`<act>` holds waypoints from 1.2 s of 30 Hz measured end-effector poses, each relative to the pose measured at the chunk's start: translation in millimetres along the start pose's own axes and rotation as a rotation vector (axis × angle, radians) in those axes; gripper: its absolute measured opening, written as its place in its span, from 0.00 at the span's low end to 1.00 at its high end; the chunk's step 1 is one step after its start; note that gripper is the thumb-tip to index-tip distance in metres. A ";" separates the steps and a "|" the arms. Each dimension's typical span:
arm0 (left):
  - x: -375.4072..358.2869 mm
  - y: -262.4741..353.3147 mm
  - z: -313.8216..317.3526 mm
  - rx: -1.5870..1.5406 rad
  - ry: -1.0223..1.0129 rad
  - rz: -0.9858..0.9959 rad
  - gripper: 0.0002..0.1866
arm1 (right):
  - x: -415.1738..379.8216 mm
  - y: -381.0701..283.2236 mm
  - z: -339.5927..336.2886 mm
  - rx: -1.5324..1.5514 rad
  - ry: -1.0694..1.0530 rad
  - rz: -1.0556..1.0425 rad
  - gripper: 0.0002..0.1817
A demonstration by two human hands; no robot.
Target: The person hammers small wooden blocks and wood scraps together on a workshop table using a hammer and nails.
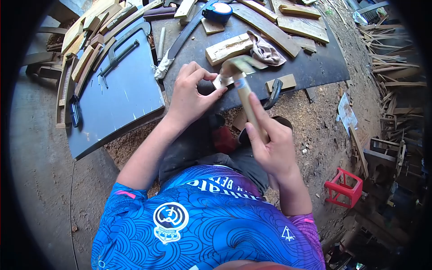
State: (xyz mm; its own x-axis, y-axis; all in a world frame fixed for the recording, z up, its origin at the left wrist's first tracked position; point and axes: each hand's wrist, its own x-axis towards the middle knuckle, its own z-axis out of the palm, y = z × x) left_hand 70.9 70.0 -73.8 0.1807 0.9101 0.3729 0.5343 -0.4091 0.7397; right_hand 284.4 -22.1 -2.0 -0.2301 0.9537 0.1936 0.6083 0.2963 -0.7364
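Note:
My right hand (274, 144) is wrapped round the wooden handle of a claw hammer (246, 100). The hammer's head, blurred, is over the near edge of the dark tabletop, close beside my left fingers. Between thumb and fingertips, my left hand (192, 87) pinches a small pale wood piece (219, 82) at that edge. The hammer head partly covers this piece. Just beyond lie a rough wood block (229, 48) and a crumpled cloth (266, 50). To the right, a black clamp (274, 92) sits by a short wood block (285, 83).
A blue tape measure (218, 12), a handsaw (191, 32) and boards (265, 27) lie further back. On the left grey panel (121, 99) are a G-clamp (119, 56), loose nails (102, 81) and wood strips. A red stool (344, 188) stands on the littered ground at right.

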 end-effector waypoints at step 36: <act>-2.7 -2.9 -1.7 0.044 -0.041 -0.016 0.18 | -0.1 -8.8 -9.9 0.010 -0.021 0.036 0.36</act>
State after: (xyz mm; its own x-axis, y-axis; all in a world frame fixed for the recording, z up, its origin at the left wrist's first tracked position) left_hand 67.4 68.6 -76.1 0.2052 0.9187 0.3376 0.5729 -0.3924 0.7196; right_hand 286.6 -24.3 10.9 -0.2245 0.9623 0.1535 0.6091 0.2615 -0.7487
